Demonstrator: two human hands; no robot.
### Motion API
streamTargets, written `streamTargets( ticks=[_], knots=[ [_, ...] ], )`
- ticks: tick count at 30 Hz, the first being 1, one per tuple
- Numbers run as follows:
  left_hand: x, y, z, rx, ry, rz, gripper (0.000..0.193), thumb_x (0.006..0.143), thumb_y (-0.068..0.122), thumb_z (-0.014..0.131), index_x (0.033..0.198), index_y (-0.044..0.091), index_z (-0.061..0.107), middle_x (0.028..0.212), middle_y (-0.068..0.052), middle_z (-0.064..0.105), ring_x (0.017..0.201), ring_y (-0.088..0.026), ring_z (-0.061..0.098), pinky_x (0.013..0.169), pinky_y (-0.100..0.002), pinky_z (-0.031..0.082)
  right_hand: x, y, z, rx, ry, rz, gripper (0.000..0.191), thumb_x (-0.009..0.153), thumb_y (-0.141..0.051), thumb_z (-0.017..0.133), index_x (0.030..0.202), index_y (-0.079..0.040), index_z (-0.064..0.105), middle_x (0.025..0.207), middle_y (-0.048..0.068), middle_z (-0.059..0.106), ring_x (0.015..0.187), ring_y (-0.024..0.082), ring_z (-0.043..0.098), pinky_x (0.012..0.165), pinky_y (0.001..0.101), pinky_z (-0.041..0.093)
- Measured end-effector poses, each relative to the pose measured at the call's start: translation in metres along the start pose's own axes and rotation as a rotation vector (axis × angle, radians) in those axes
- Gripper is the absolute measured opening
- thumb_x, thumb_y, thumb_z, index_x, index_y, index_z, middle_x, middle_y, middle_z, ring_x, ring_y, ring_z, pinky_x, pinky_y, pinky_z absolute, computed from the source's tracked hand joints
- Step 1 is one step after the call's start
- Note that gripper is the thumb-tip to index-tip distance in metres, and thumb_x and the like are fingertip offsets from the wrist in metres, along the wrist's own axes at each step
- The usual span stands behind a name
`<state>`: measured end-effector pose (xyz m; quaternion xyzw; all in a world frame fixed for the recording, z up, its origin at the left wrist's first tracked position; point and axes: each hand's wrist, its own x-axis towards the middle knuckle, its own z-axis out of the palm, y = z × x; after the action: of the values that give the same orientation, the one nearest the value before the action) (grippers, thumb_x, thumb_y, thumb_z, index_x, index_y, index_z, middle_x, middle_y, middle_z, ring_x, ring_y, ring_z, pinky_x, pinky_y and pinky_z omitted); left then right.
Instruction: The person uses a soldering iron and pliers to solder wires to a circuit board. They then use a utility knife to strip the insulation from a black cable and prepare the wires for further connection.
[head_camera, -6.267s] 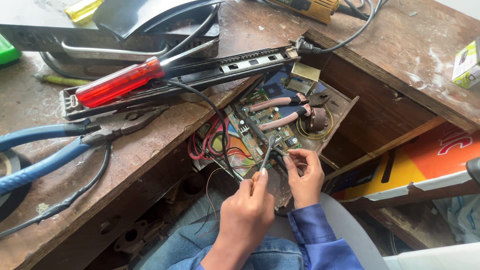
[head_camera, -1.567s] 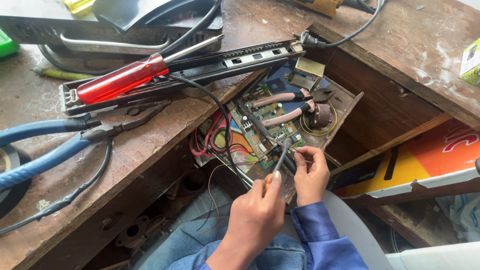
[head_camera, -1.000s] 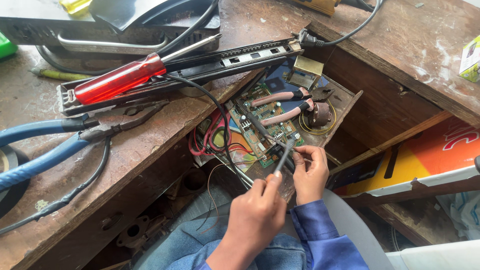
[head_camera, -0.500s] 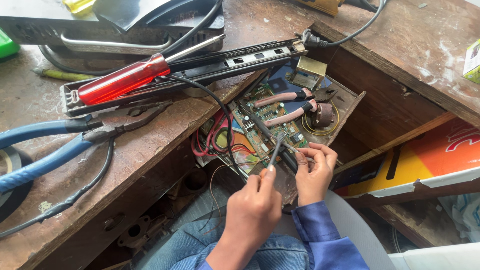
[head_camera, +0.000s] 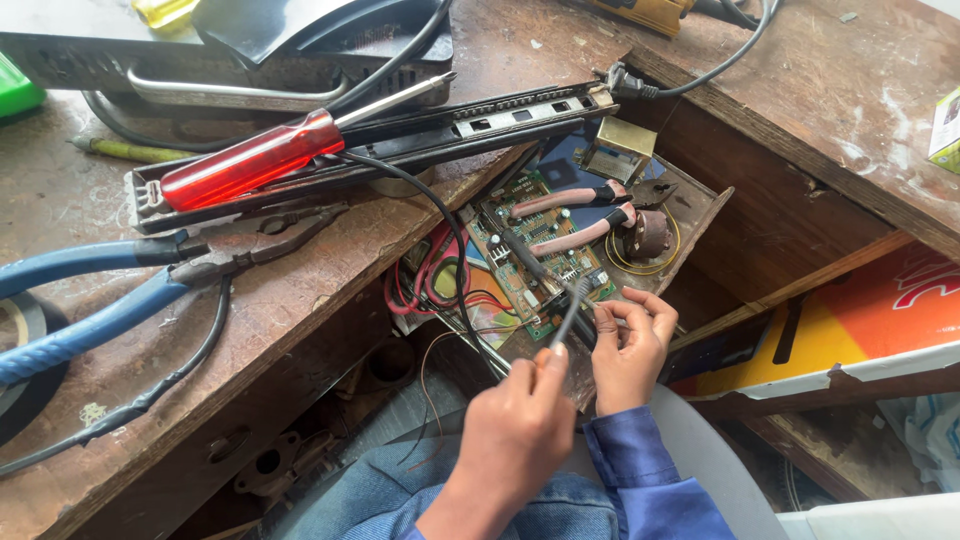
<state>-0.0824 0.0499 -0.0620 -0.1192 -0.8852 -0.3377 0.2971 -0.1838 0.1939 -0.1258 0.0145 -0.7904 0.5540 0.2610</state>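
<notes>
pinched between thumb and fingers of the left hand (head_camera: 515, 425), low in the middle of the frame, is a thin grey metal tool (head_camera: 570, 315), a probe or soldering tip as far as can be told, slanting up and right so its far end meets the near edge of the green circuit board (head_camera: 540, 255). just to the right, the right hand (head_camera: 628, 345) in a blue sleeve has its fingertips pressed together on something very small at that same board edge, close beside the tool's tip; what it pinches is too small to tell

the circuit board lies tilted at the centre of the frame, in the gap between two worn wooden bench tops, on a brown tray-like panel (head_camera: 700, 205). across its upper part lies a pair of pink-handled pliers (head_camera: 575, 215). red wires (head_camera: 425, 285) loop off the board's left side, and a black cable (head_camera: 440, 215) curves down past them toward the hands. a yellow wire coil (head_camera: 640, 250) lies at the board's right, and a brass-coloured metal box (head_camera: 620, 150) stands just above it

on the left bench top, a red-handled screwdriver (head_camera: 255, 160) rests along a long black metal rail (head_camera: 400, 140) in the upper left. below it lie blue-handled pliers (head_camera: 120, 285), with a roll of black tape (head_camera: 20, 365) at the left edge. an orange and yellow carton (head_camera: 850, 320) sits at the right side of the frame under the right bench top
</notes>
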Motion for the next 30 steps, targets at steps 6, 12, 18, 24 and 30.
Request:
streamTargets(
  ticks=[6,12,18,24,30],
  knots=[
    [0.001,0.003,-0.003,-0.086,-0.008,-0.089,0.041,0.082,0.006,0.069,0.123,-0.001,0.065,0.085,-0.013,0.064,0.059,-0.027,0.068,0.049,-0.038,0.055,-0.001,0.002,-0.002,-0.081,0.011,-0.067,0.007,0.096,-0.005,0.073,0.097,0.0,0.07,0.13,0.01,0.049,0.096,0.016,0.062,0.074,0.0276,0.058],
    [0.001,0.004,-0.004,-0.126,-0.049,-0.135,0.042,0.082,0.005,0.071,0.123,0.0,0.065,0.083,-0.013,0.064,0.059,-0.029,0.068,0.049,-0.039,0.055,-0.002,0.004,-0.002,-0.081,0.002,-0.097,0.008,0.097,-0.008,0.072,0.095,0.0,0.069,0.129,0.01,0.049,0.092,0.015,0.063,0.074,0.0275,0.057],
    [0.001,0.0,-0.004,-0.125,0.013,-0.121,0.042,0.082,0.006,0.07,0.124,-0.001,0.065,0.083,-0.011,0.065,0.061,-0.027,0.07,0.051,-0.038,0.056,-0.002,0.002,-0.001,-0.068,-0.01,-0.054,0.013,0.1,-0.013,0.069,0.096,0.0,0.068,0.127,0.009,0.051,0.094,0.015,0.065,0.075,0.0277,0.057],
    [0.001,0.0,-0.001,-0.049,-0.017,-0.105,0.043,0.081,0.005,0.07,0.123,-0.003,0.066,0.084,-0.016,0.064,0.055,-0.03,0.067,0.047,-0.039,0.055,-0.002,-0.002,-0.001,-0.094,-0.018,-0.07,0.014,0.101,-0.015,0.07,0.098,-0.001,0.068,0.127,0.008,0.053,0.101,0.015,0.062,0.078,0.0274,0.056],
    [0.0,0.0,-0.001,-0.028,-0.026,-0.101,0.044,0.081,0.006,0.069,0.124,-0.004,0.067,0.085,-0.017,0.064,0.054,-0.03,0.067,0.045,-0.039,0.054,-0.003,-0.008,-0.003,0.009,-0.041,-0.037,0.012,0.094,-0.011,0.075,0.101,-0.004,0.069,0.128,0.007,0.051,0.102,0.014,0.062,0.081,0.027,0.056]
  ],
)
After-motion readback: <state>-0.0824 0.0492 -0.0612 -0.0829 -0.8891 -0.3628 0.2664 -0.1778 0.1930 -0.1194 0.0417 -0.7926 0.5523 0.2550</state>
